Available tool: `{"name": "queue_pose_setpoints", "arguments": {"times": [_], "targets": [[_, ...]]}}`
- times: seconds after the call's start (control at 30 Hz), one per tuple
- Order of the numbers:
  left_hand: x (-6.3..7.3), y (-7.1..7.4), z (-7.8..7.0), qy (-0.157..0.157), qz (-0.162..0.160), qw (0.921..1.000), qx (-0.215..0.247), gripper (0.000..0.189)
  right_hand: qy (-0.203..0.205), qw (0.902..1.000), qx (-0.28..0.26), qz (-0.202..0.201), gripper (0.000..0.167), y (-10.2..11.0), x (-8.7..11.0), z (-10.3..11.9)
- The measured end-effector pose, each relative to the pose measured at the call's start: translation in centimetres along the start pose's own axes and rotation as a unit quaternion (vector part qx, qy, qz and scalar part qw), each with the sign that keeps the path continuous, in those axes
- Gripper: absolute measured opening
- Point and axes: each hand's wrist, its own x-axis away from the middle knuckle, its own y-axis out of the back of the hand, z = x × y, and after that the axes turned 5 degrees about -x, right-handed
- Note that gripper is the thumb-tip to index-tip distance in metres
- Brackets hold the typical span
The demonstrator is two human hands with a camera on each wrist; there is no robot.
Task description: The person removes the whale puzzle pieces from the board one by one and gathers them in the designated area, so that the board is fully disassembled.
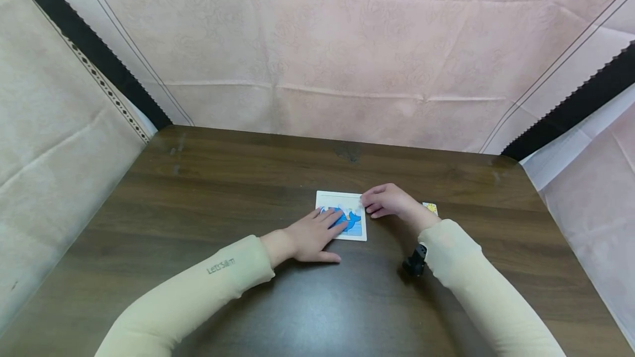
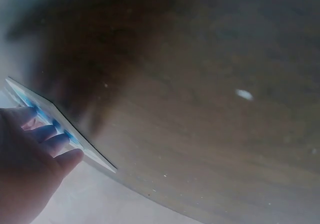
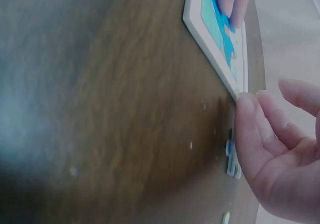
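A white-framed picture board (image 1: 342, 196) lies on the table, with a blue sea-animal picture (image 1: 354, 222) inside its border. My left hand (image 1: 313, 237) rests palm down on its lower left, fingers straight and spread across the picture, thumb off to the side on the table. Part of the picture is hidden under those fingers. My right hand (image 1: 392, 201) is at the board's right edge near the upper corner. Its fingertips (image 3: 246, 103) touch the white frame there, with the other fingers loosely bent and apart.
Past my right wrist, a small yellow patterned piece (image 1: 430, 208) lies on the brown wooden table (image 1: 223, 180). Small blue-and-white pieces (image 3: 232, 159) lie beyond the right hand. A black wrist camera (image 1: 414, 260) hangs under my right cuff. Pale cloth (image 1: 322, 43) walls the table's back and sides.
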Motion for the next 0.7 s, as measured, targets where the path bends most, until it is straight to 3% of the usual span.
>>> {"name": "queue_pose_setpoints", "arguments": {"times": [0.4, 0.7], "targets": [[-0.3, 0.3, -0.1, 0.007, 0.023, 0.9997, 0.002, 0.08, -0.006, 0.9986, 0.053, 0.004, 0.032, -1.4, 0.1, 0.9], [-0.4, 0.3, -0.3, 0.01, 0.023, 0.9996, -0.016, 0.082, -0.002, 0.9968, 0.08, 0.001, 0.033, -1.8, 0.0, 1.1]]}}
